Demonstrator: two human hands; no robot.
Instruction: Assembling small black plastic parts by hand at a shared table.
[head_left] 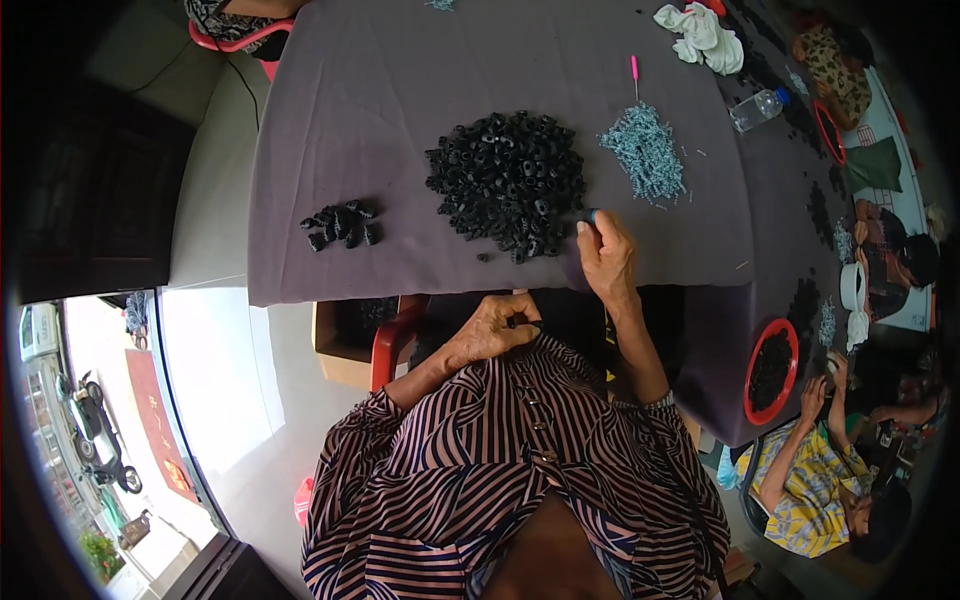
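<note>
Seated at the near edge of a table draped in a grey-purple cloth (pixel 330 90), amid small assembly parts. Right hand (pixel 606 255) raised at the cloth's edge, fingers curled shut, apparently pinching a small blue-tipped piece (pixel 592 214) just beside the large heap of black ring-shaped parts (pixel 508 182); exact grip too small to make out. Left hand (pixel 495 328) held low, below the table edge and close to the striped shirt (pixel 520 470), fingers curled around what looks like 1 small dark part (pixel 522 322). Beyond the heap, towards the right: a loose mound of pale blue-grey wiry pieces (pixel 645 150), with a thin pink tool (pixel 634 72) lying just past it. Off to the left, well apart: a small cluster of black parts (pixel 342 222). Judged from looks only: black rings light, rigid, probably plastic or rubber, unlikely to break, yet quick to roll or scatter; best lifted singly by the outer rim between thumb and forefinger. Wiry pieces likely springy and prone to tangle, so better teased out 1 at a time from the mound's edge. Further off: a clear bottle (pixel 757 107), a white rag (pixel 702 36), a red basin (pixel 771 372) and another person in a yellow patterned top (pixel 800 480) at right.
</note>
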